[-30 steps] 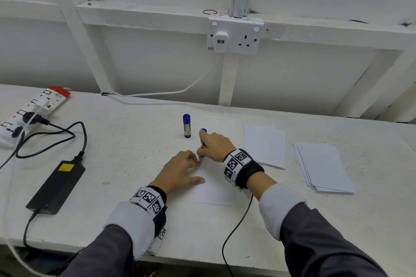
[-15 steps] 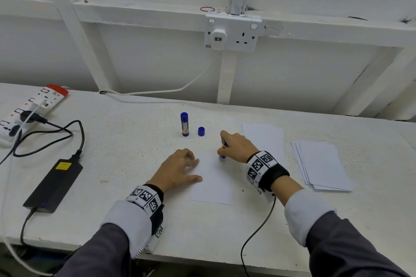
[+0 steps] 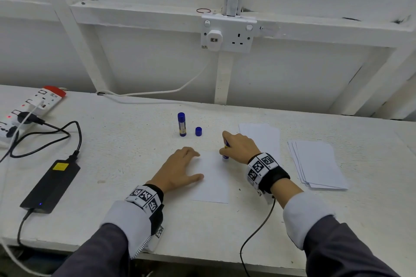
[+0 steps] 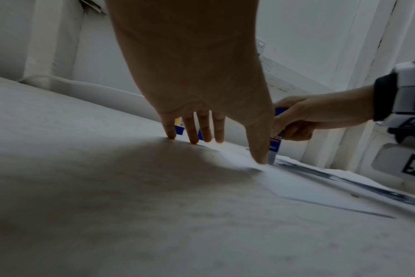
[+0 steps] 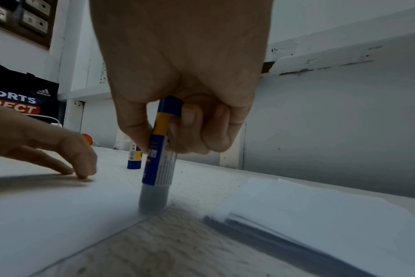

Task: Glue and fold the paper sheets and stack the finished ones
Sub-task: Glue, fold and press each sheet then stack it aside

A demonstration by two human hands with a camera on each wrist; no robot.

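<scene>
A single white paper sheet (image 3: 212, 183) lies on the white table in front of me. My left hand (image 3: 180, 170) lies flat with spread fingers on the sheet's left edge, holding it down (image 4: 258, 159). My right hand (image 3: 239, 147) grips an uncapped blue glue stick (image 5: 158, 159) upright, its tip pressed on the sheet near the far right corner (image 3: 225, 157). Its blue cap (image 3: 198, 131) stands on the table beyond the sheet. A second, capped glue stick (image 3: 182, 124) stands left of the cap.
Two paper stacks lie to the right: a near one (image 3: 265, 136) behind my right hand and a fanned one (image 3: 319, 164) farther right. A black power adapter (image 3: 50, 185) with cables and a power strip (image 3: 29, 110) sit at the left. A wall socket (image 3: 227, 33) hangs behind.
My right hand moved from the cap's spot near the second glue stick rightward and toward me, leaving the cap on the table, and set the stick's tip on the sheet. The left hand stayed.
</scene>
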